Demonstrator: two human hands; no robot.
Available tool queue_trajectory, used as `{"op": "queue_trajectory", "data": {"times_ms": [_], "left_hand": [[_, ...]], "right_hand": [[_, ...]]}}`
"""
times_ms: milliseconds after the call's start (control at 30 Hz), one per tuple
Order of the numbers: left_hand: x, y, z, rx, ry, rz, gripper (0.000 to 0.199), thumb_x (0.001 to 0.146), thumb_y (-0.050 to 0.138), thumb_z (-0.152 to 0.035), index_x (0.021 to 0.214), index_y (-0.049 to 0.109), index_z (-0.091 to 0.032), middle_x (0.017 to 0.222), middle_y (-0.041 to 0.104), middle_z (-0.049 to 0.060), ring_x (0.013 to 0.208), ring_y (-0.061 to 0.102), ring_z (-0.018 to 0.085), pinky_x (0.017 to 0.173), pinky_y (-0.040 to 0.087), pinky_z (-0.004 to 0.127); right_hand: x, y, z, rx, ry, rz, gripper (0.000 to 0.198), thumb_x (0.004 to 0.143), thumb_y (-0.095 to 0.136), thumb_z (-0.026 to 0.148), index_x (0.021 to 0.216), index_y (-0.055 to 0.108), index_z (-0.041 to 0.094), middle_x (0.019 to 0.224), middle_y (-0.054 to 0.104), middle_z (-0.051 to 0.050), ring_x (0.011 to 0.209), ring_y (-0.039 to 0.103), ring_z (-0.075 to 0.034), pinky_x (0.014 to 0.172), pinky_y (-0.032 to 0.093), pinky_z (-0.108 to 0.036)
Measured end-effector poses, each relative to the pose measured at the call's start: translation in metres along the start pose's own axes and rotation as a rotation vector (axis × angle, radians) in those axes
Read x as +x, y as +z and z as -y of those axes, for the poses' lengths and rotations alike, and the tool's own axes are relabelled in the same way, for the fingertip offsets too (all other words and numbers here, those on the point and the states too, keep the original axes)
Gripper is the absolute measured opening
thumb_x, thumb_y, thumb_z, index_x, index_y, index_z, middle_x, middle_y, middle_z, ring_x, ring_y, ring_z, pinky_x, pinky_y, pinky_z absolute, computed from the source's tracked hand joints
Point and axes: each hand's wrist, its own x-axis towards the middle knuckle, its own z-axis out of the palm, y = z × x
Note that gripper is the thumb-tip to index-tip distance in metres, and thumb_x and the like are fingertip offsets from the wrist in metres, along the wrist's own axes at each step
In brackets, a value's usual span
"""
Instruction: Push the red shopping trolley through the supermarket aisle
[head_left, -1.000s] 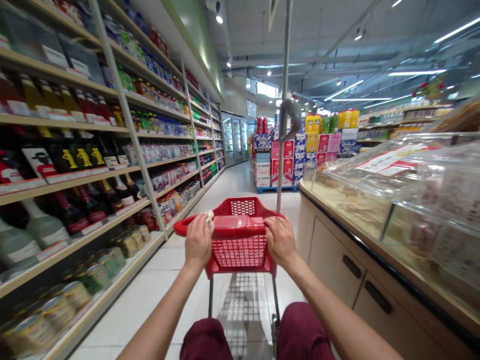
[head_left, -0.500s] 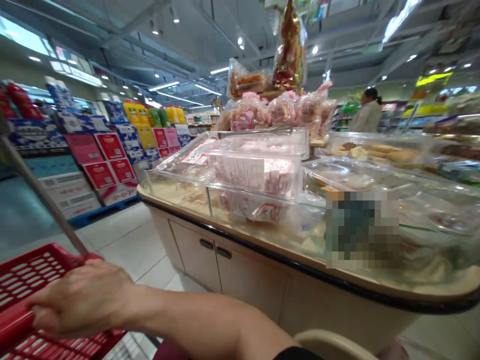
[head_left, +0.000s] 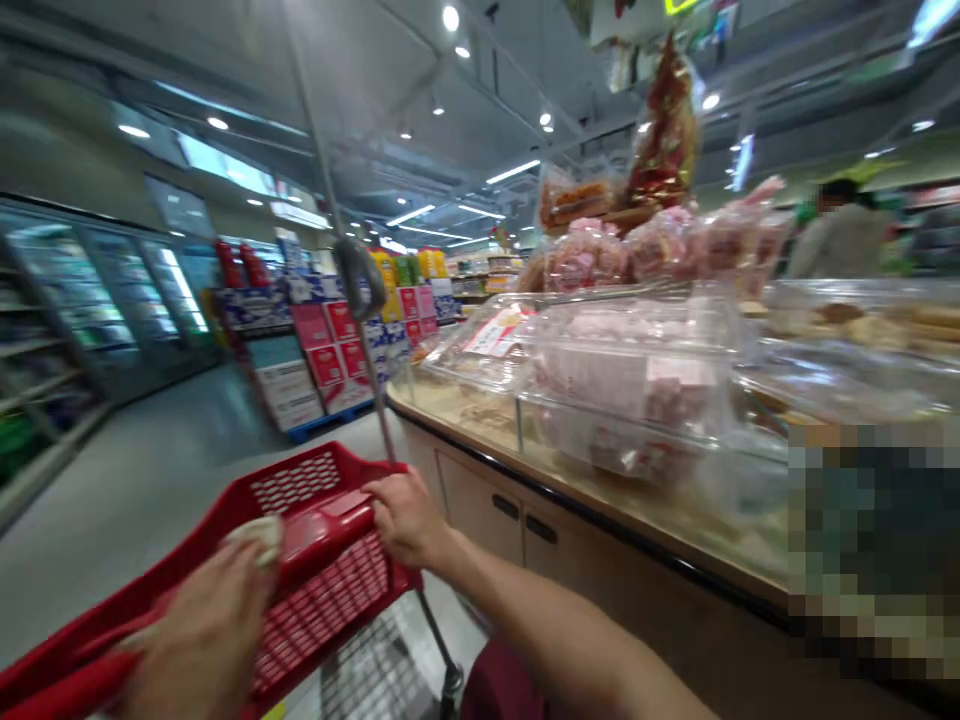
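Note:
My right hand (head_left: 409, 515) is wrapped round the right end of the red handle of a shopping cart (head_left: 322, 570). My left hand (head_left: 210, 630), smeared by motion, is over the left part of the same handle. A pale, crumpled cloth (head_left: 262, 535) shows at its fingertips, and a bit of pale material shows at its other side. The cart's red plastic parts have a grid of holes, and a metal pole (head_left: 367, 340) rises beside my right hand.
On my right, a wooden display counter (head_left: 457, 480) with a dark edge carries clear plastic boxes (head_left: 630, 370) and bagged goods (head_left: 585, 255). Stacked cartons (head_left: 337, 345) stand ahead. Glass-door coolers (head_left: 105, 290) line the left. A person (head_left: 844, 235) is beyond the counter.
My view has turned left, so the counter lies further right and more of the cart shows. My left hand with the pale cloth has come into view. The right hand still grips the handle.

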Motion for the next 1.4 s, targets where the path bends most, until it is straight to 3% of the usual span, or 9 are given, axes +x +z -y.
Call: {"op": "queue_trajectory", "data": {"times_ms": [233,333,433,633,867,1033,1167,1300,1400], "left_hand": [[-0.062,-0.111,0.066,0.574,-0.167,0.061,0.031,0.084,0.035,-0.027,0.107,0.054,-0.018,0.113,0.058,0.008,0.107,0.050,0.020,0.091,0.043,0.037],[-0.087,-0.152,0.087,0.708,-0.381,-0.078,0.031,0.083,0.034,-0.028,0.104,0.055,-0.018,0.109,0.059,0.010,0.102,0.053,0.021,0.089,0.045,0.040],[-0.079,-0.141,0.080,0.645,-0.403,-0.085,0.030,0.082,0.037,-0.022,0.105,0.055,-0.015,0.112,0.057,0.011,0.107,0.050,0.021,0.091,0.044,0.040],[-0.029,-0.077,0.044,0.412,-0.053,0.212,0.032,0.082,0.036,-0.013,0.108,0.054,-0.019,0.113,0.058,0.006,0.111,0.047,0.016,0.094,0.042,0.036],[-0.057,-0.148,0.075,0.531,-0.474,-0.051,0.030,0.082,0.033,-0.018,0.098,0.058,-0.015,0.107,0.060,0.010,0.103,0.052,0.020,0.092,0.043,0.044],[-0.025,-0.094,0.031,0.278,-0.307,0.161,0.033,0.084,0.031,-0.019,0.110,0.050,-0.018,0.116,0.055,0.007,0.113,0.045,0.016,0.097,0.039,0.038],[-0.003,-0.066,0.011,0.232,-0.445,0.244,0.047,0.080,0.035,-0.021,0.127,0.031,-0.011,0.131,0.040,0.014,0.124,0.032,0.019,0.101,0.031,0.041],[-0.008,-0.099,0.034,0.312,-0.639,0.477,0.073,0.070,0.049,-0.031,0.133,0.017,-0.014,0.142,0.019,0.013,0.131,0.014,0.024,0.103,0.017,0.051],[-0.023,-0.142,0.062,0.494,-0.767,0.628,0.085,0.057,0.060,-0.043,0.130,0.025,-0.017,0.140,0.025,0.012,0.129,0.018,0.029,0.102,0.015,0.053]], "right_hand": [[-0.004,0.012,0.000,0.241,-0.126,-0.021,0.034,0.080,0.037,0.015,0.110,0.053,0.020,0.106,0.060,-0.005,0.100,0.052,-0.017,0.097,0.029,-0.040],[-0.005,0.017,-0.002,0.297,-0.138,-0.041,0.034,0.081,0.037,0.016,0.111,0.052,0.020,0.107,0.060,-0.005,0.100,0.052,-0.018,0.097,0.031,-0.041],[-0.006,0.020,-0.002,0.370,-0.130,-0.074,0.032,0.081,0.037,0.016,0.107,0.053,0.021,0.101,0.062,-0.005,0.095,0.054,-0.019,0.091,0.038,-0.040],[-0.011,0.016,-0.009,0.453,-0.128,-0.126,0.024,0.079,0.038,0.015,0.094,0.055,0.021,0.091,0.060,-0.005,0.089,0.053,-0.018,0.081,0.044,-0.035],[-0.014,0.009,-0.033,0.428,-0.040,-0.118,0.020,0.080,0.038,0.023,0.094,0.052,0.021,0.089,0.063,-0.004,0.092,0.053,-0.020,0.084,0.041,-0.037],[-0.002,0.003,-0.036,0.334,0.023,-0.044,0.028,0.082,0.038,0.032,0.104,0.049,0.019,0.086,0.065,-0.004,0.088,0.056,-0.021,0.083,0.041,-0.040],[0.009,-0.004,-0.020,0.219,-0.006,0.049,0.043,0.084,0.033,0.034,0.123,0.039,0.017,0.100,0.062,-0.007,0.094,0.056,-0.021,0.084,0.042,-0.038],[0.018,0.011,0.018,0.043,-0.097,0.122,0.047,0.080,0.042,0.035,0.124,0.042,0.018,0.124,0.047,-0.012,0.115,0.042,-0.025,0.092,0.035,-0.042],[0.023,0.035,0.049,-0.053,-0.110,0.211,0.044,0.077,0.049,0.035,0.117,0.050,0.017,0.122,0.048,-0.015,0.112,0.043,-0.030,0.091,0.034,-0.046]]}}
